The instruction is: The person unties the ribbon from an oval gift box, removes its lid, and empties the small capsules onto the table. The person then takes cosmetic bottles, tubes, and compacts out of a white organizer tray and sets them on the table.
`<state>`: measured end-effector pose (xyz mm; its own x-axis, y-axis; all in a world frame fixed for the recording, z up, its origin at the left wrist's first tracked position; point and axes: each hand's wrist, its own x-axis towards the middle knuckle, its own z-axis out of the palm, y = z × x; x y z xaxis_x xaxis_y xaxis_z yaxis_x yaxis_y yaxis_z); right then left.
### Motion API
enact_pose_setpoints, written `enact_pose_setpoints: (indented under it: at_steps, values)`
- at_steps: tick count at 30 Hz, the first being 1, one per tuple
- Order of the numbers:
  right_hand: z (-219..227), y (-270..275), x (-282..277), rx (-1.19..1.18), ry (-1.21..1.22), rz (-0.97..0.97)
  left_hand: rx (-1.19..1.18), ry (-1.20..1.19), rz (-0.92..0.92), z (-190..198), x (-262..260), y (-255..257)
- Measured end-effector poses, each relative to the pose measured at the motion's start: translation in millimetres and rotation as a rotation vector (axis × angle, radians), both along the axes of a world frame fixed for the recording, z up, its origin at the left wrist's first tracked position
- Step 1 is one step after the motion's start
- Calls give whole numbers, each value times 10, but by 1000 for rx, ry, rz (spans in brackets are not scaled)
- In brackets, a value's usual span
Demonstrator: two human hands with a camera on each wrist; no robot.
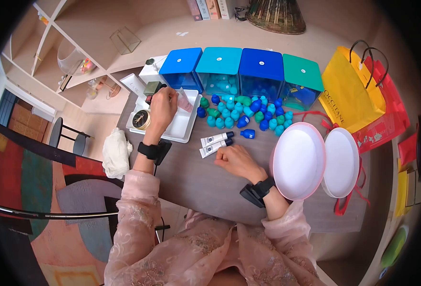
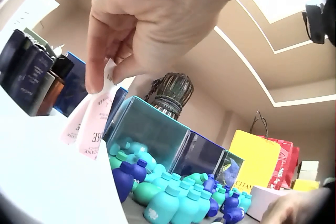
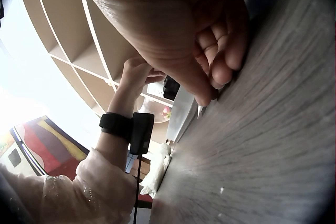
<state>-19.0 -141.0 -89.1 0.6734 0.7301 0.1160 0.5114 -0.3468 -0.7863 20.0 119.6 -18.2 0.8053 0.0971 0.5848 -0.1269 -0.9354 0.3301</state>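
Note:
My left hand (image 1: 164, 108) is over a white tray (image 1: 189, 132) and pinches pink hand cream tubes (image 2: 100, 121) by their flat ends. Two of them overlap in the left wrist view, lettering facing out. Also in the tray are a round gold-rimmed jar (image 1: 141, 119) and, beside the left hand, a dark green box (image 1: 153, 87). My right hand (image 1: 240, 162) rests on the table with loosely curled fingers (image 3: 221, 71), right beside two white tubes (image 1: 210, 149) with dark caps. Nothing shows in its grip.
Many small blue, teal and green bottles (image 1: 226, 113) crowd the middle, before several lidded blue and green bins (image 1: 219, 59). Two oval white boxes (image 1: 299, 162) stand at right with red ribbon, near yellow (image 1: 353, 90) and red bags. A white cloth (image 1: 117, 153) lies at the left edge.

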Motion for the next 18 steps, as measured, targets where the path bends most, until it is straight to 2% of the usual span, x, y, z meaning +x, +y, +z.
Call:
enact_pose_setpoints:
  at_steps: [2, 4, 8, 11, 14, 18]
  values:
    - [15, 9, -12, -24, 9, 2, 19, -41, -14, -13, -62, 2]
    - [3, 5, 9, -15, 1, 3, -60, -11, 30, -4, -93, -13]
    - [-28, 10, -11, 22, -25, -6, -83, -81, 23, 251, -380, -297]
    - [-3, 11, -2, 0, 1, 4, 7, -202, -75, 306, -597, -431]
    - [-2, 7, -4, 4, -7, 6, -122, -143, -77, 240, -769, -514]
    - [48, 11, -3, -35, 43, -8, -71, -146, -158, -28, -879, -566]
